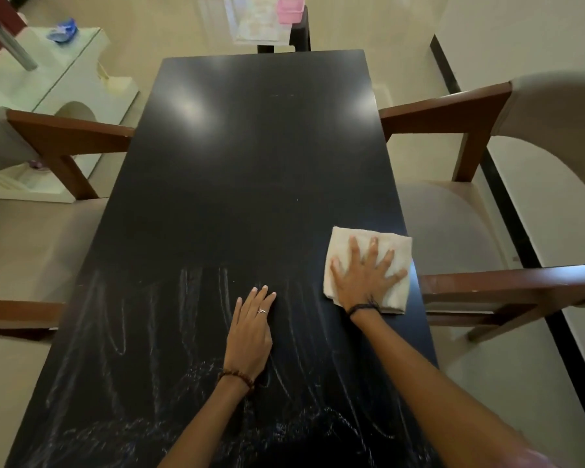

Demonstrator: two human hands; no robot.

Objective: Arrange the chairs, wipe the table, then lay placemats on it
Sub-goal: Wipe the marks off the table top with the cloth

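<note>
A long black table (250, 157) runs away from me. Wet wipe streaks cover its near half. My right hand (365, 275) presses flat, fingers spread, on a folded white cloth (395, 244) near the table's right edge. My left hand (250, 329) rests flat on the bare tabletop, left of the cloth. A beige chair with brown wooden arms (453, 109) stands at the right side of the table. Another such chair (61, 130) stands at the left side. Pale placemats (257, 21) lie on a dark stool beyond the far end.
A pink box (289, 8) sits on the placemats at the far end. A white glass-topped cabinet (58, 72) with a blue object on it stands at the back left. A wall with a dark skirting runs along the right.
</note>
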